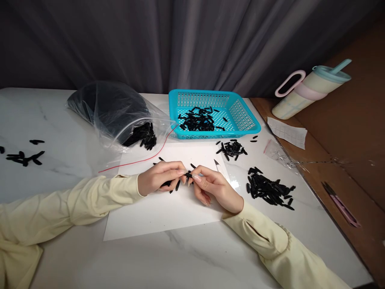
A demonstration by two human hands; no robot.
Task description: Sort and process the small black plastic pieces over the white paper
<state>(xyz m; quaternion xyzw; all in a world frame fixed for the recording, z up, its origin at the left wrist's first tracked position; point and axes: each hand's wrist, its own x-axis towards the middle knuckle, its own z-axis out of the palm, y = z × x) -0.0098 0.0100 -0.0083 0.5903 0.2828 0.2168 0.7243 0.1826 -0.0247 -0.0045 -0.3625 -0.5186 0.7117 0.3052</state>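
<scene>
Here, both hands meet over the white paper sheet [168, 208] that lies near the front edge of the marble table [60, 132]. The left hand [158, 178] has its fingers curled in, pinching a small black plastic piece [188, 175] at the fingertips, with a few more of the same black pieces [173, 184] tucked under its palm. The right hand [215, 188] closes thumb and forefinger on the other end of that same piece and also holds a thin blade-like tool [217, 163], whose point sticks up past the knuckles; the remaining fingers are folded loosely.

Toward the right edge of the table lies a heap of black pieces [269, 188], and a smaller heap [231, 148] sits just in front of the turquoise basket [240, 114], which holds more of them at the back of the table. A clear plastic bag [114, 112] full of pieces lies left of the basket, its mouth spilling some onto the table. A scatter of pieces [24, 156] lies near the left edge. On the brown surface beside the table stands a lidded tumbler with a straw [309, 88].
</scene>
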